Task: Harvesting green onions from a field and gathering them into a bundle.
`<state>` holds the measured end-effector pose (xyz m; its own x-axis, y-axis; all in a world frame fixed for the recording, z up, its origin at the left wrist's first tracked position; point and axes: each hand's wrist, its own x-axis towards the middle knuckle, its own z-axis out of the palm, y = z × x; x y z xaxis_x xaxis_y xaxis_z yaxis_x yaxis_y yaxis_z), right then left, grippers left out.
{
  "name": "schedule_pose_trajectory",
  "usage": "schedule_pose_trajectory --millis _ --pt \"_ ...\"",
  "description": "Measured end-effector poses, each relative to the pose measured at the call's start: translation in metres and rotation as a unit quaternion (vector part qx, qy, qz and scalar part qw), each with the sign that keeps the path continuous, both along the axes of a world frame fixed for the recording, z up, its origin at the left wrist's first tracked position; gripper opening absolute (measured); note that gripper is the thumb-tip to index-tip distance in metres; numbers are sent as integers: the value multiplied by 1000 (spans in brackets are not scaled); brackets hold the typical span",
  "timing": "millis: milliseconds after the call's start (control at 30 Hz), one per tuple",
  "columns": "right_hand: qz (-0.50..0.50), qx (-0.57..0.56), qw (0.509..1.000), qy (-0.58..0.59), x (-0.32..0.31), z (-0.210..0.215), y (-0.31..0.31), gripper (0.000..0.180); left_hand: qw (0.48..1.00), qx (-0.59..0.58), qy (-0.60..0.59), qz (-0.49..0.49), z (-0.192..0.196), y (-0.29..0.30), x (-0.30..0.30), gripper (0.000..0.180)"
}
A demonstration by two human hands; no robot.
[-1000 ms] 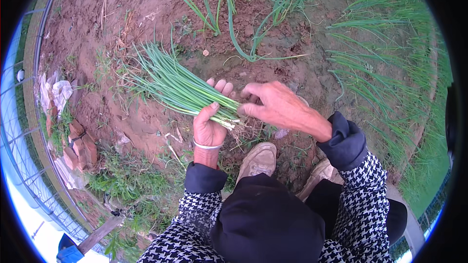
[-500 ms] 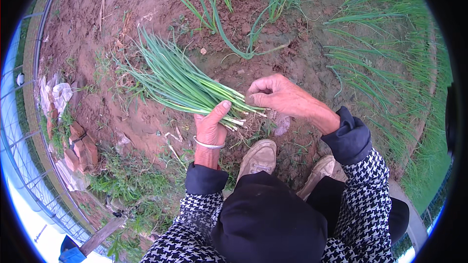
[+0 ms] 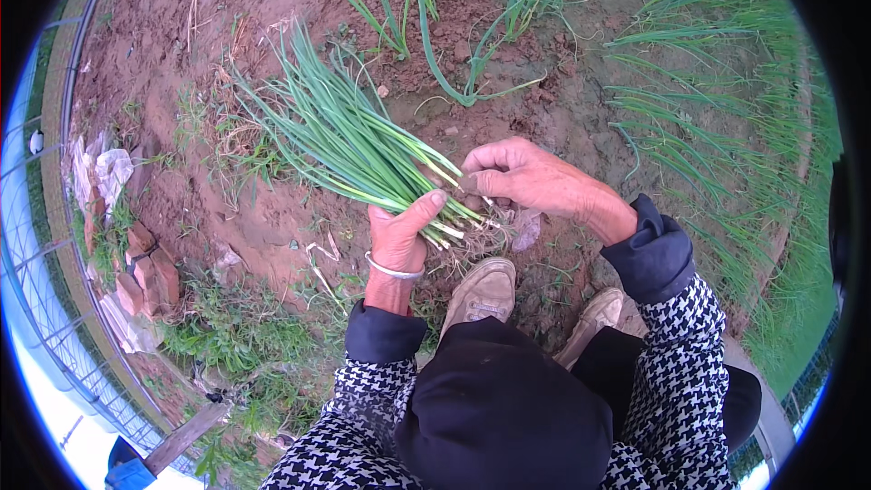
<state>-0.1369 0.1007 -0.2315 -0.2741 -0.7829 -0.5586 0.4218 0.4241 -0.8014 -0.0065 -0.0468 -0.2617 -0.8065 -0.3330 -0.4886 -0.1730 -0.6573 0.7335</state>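
Observation:
A thick bunch of green onions (image 3: 349,141) lies across my left hand (image 3: 404,231), which is wrapped round it just above the pale stem ends, thumb on top. The long green leaves fan out to the far left. My right hand (image 3: 535,181) is closed in a pinch at the white end of one upper stalk, which sticks out from the rest. What lies right between its fingertips is partly hidden. Thin, stringy roots or dry peelings (image 3: 485,236) lie on the soil below the stem ends.
Onion plants (image 3: 467,82) grow in the soil ahead, with dense green rows (image 3: 708,118) on the right. My shoes (image 3: 481,295) stand close below the bunch. Broken bricks (image 3: 150,268) and crumpled plastic film (image 3: 109,172) lie at the left, near low weeds (image 3: 227,336).
My left hand has shifted slightly right and the bunch has tilted, its leaf tips swinging up and away. One upper stalk now stands apart near my right fingertips. The right hand has hardly moved.

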Motion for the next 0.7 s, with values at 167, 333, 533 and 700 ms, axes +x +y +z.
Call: schedule_pose_trajectory --millis 167,333,533,700 --pt "18 -8 1000 10 1 -1 0 18 999 34 -2 -12 -2 -4 2 36" --pt "55 2 995 88 4 -2 0 21 999 38 -23 22 1 -2 0 30" --pt "1 65 990 125 6 0 0 22 998 4 -18 58 4 -1 -2 35" --pt "-111 103 954 257 8 3 2 19 992 -37 -59 107 -3 -17 7 39"
